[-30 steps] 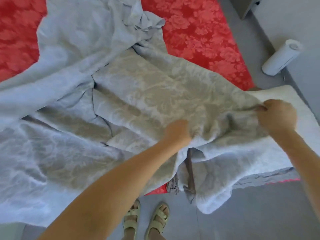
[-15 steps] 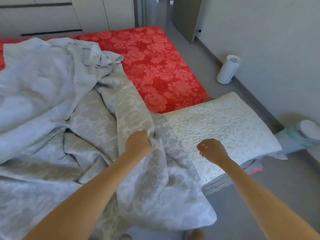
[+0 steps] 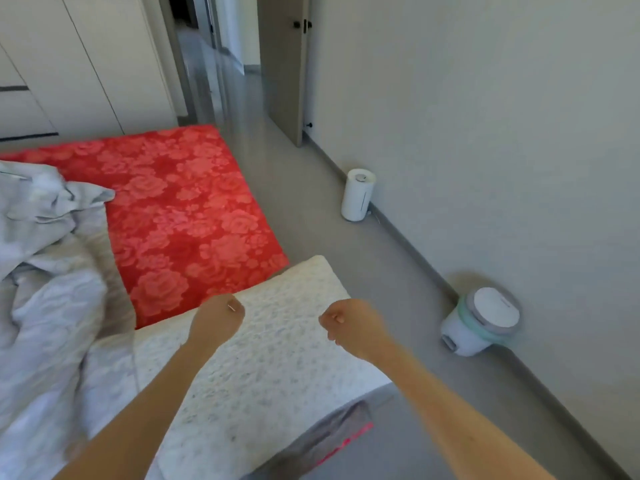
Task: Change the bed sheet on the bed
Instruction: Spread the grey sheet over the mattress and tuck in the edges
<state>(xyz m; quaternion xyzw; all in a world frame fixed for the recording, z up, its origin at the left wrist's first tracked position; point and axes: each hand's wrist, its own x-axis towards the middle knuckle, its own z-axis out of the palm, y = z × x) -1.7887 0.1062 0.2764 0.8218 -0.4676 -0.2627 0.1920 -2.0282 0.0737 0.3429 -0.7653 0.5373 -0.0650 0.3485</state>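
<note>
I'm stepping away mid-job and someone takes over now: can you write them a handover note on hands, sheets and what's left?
Left hand: fingers curled, holding nothing, over the white corner of the bed.
Right hand: likewise curled and empty, beside it.
Grey sheet: bunched loose on the bed's left side, touched by neither hand.
Red floral sheet: lies flat on the far part.
Done: the near right corner is uncovered.
Left: grey sheet is neither spread nor tucked; corners to fit.
</note>
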